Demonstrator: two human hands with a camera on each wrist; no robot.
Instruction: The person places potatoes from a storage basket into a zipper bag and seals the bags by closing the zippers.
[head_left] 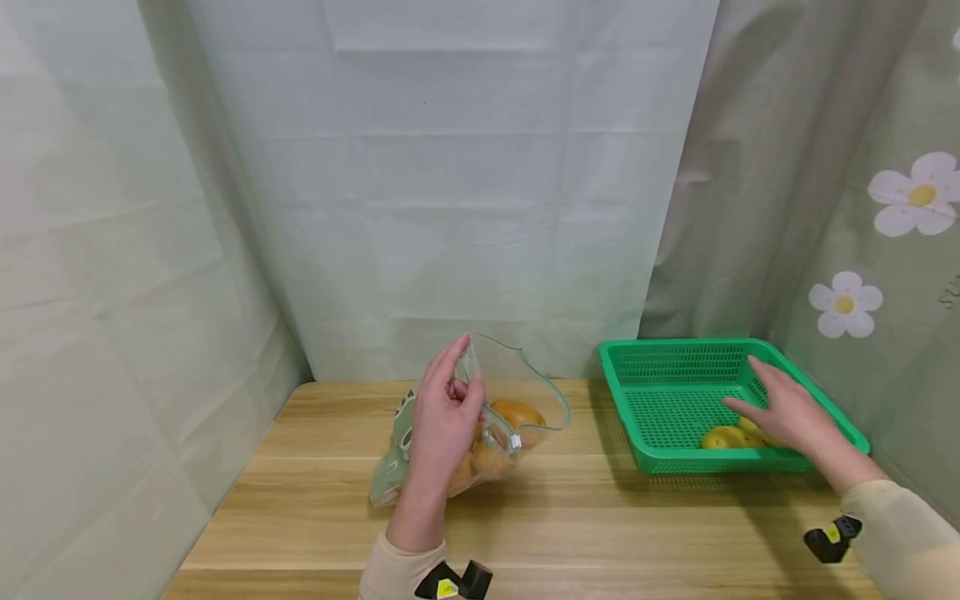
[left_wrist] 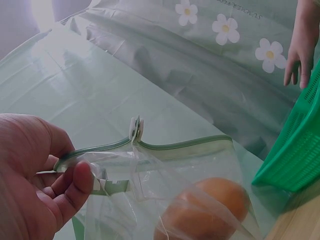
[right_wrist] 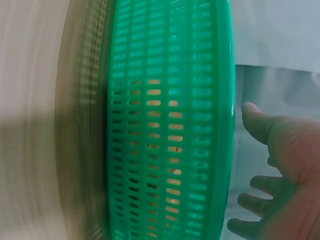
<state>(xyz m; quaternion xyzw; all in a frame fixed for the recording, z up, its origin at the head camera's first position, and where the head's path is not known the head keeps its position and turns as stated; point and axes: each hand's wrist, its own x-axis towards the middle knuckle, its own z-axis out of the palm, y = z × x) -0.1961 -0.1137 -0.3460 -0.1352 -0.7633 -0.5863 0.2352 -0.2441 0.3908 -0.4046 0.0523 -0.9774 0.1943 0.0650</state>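
Left grip [head_left: 441, 417] on clear bag [head_left: 500, 432]

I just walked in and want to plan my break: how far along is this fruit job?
Done, it seems: several orange fruits sit inside the clear bag. In hand: the left hand pinches the bag's edge, its mouth open, while the right hand hangs over the green basket, holding nothing. Probably left: the yellow fruits in that basket, at least two.
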